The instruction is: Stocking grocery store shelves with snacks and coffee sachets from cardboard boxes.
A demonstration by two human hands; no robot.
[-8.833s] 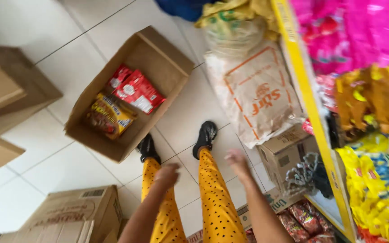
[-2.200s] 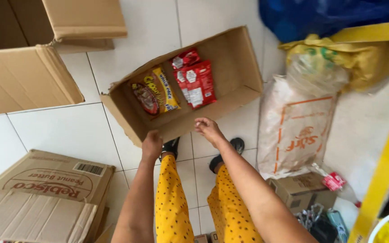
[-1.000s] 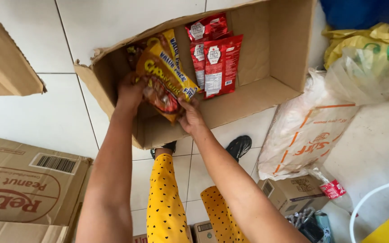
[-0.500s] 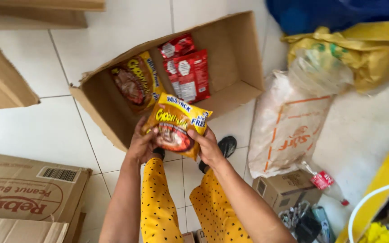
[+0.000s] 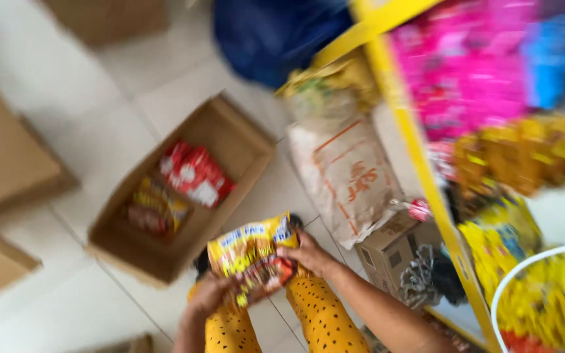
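Yellow snack packet grasped by both hands: left hand closed on lower left corner, right hand clamped on right edge. Packet held above lap, over yellow dotted trousers. Open cardboard box seen on tiled floor just beyond left hand; red packets and more yellow packets lying inside. White printed sack and small carton found right of grip. Yellow shelf frame further right, view blurred.
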